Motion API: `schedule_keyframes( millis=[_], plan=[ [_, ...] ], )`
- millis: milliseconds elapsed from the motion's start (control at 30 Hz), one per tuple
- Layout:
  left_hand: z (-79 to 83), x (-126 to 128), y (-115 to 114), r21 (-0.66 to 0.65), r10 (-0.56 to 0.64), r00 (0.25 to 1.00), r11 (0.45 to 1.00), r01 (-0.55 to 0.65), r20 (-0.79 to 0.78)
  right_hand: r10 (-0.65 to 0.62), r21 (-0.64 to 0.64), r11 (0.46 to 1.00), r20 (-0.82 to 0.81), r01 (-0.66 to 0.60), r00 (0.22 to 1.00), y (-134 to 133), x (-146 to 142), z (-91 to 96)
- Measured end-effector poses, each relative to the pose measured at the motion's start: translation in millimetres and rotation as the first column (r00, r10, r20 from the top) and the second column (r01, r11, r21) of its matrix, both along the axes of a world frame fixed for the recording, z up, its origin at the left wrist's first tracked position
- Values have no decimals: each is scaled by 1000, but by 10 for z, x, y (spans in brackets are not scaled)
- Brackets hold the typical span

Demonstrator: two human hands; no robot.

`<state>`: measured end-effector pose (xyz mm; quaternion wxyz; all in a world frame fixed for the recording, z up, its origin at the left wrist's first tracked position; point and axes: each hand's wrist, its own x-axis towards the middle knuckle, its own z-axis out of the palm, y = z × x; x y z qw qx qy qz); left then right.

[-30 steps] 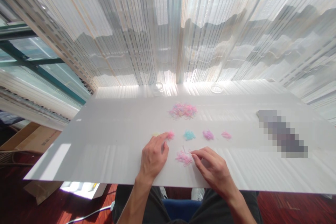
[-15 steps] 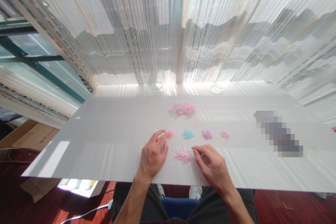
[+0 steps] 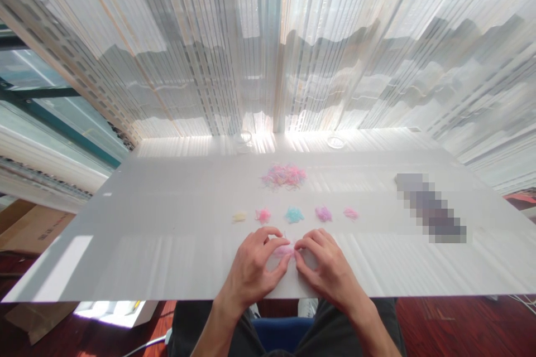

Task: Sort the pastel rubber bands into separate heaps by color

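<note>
My left hand (image 3: 254, 268) and my right hand (image 3: 324, 268) meet at the near edge of the white table (image 3: 146, 234). Their fingertips pinch into a small pink heap of thin strands (image 3: 285, 250) between them. Beyond the hands runs a row of small sorted heaps: yellow (image 3: 239, 216), pink (image 3: 263, 215), teal (image 3: 294, 214), purple (image 3: 323, 213) and another pink heap (image 3: 350, 213). Farther back lies a bigger mixed-colour pile (image 3: 283, 176).
Two clear round dishes (image 3: 243, 137) (image 3: 335, 142) stand at the table's far edge under sheer curtains. A blurred dark object (image 3: 431, 208) lies at the right. Cardboard boxes (image 3: 29, 228) sit on the floor to the left.
My left hand has left the pink heap in the row and come back to the near pink heap. Both hands now close on it together.
</note>
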<state>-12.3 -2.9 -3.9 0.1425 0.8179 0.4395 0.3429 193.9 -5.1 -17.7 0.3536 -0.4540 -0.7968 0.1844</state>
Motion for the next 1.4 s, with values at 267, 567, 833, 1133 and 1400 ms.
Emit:
schedule_keyframes(
  millis=[267,567,833,1133,1400],
  plan=[
    [-51,24,1,-4,-23,999,1000,23,28,20,-3,1000,-126,-20,992,-18,29,62],
    [-15,3,-15,-2,-20,990,1000,20,139,52,24,999,-176,-48,983,-25,49,59],
    [-19,-14,-22,-36,-31,981,999,38,192,40,49,998,-171,-32,984,-20,25,98],
    [-26,-16,-16,-45,-44,976,997,55,212,33,29,999,-151,-29,988,-25,23,106],
    [-41,-22,-10,-45,-42,976,998,53,214,32,21,999,-159,-29,987,-24,31,81]
  ],
)
